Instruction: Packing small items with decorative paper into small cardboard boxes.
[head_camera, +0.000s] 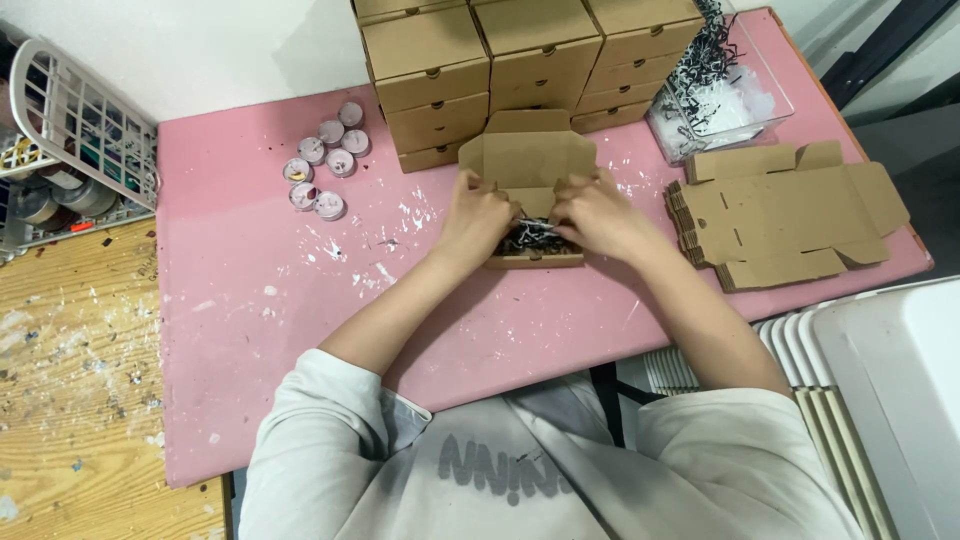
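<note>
Head view: my left hand (478, 222) and right hand (598, 215) pinch shredded paper (528, 236) inside the open box (527, 170), mid pink tabletop (250, 300). Candles (325, 170) left; flat boxes (790, 210) right.

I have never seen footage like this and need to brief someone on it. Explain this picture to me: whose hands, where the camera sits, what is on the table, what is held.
There is no machine here. One camera, worn on a person's head, looks down at their own two bare hands. The left hand and the right hand both rest on a small open cardboard box with black shredded paper inside it. It sits on a pink table. Behind it stand stacked closed boxes. To the left lie small round candles; to the right, a pile of flat unfolded boxes and a clear tub of more shredded paper.
</note>
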